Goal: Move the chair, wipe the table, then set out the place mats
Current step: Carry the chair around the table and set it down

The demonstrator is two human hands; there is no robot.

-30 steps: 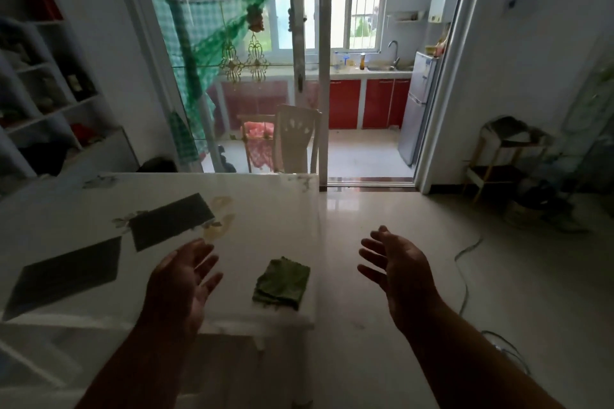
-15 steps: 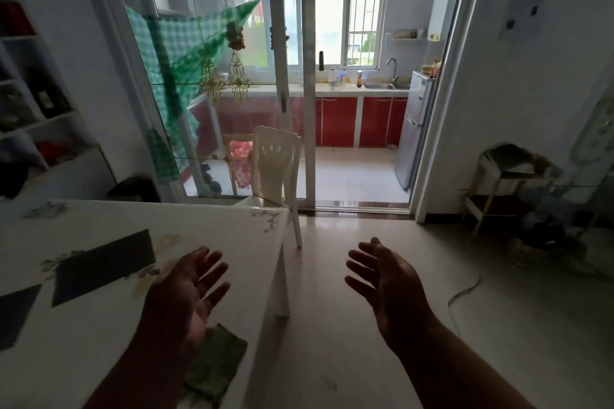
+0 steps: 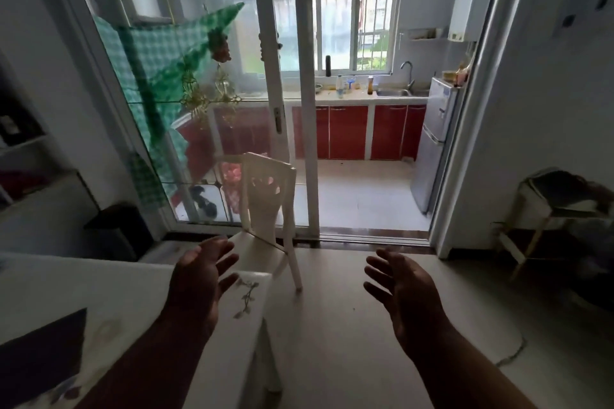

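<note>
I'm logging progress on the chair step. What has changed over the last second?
The view swung right, toward the white chair; the green cloth left the frame. Both hands, left hand and right hand, stayed open and empty. The chair is untouched at the table end.

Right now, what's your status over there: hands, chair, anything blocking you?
Left hand and right hand open, empty, held out. White chair ahead at the table corner, untouched. Floor toward it looks clear.
</note>
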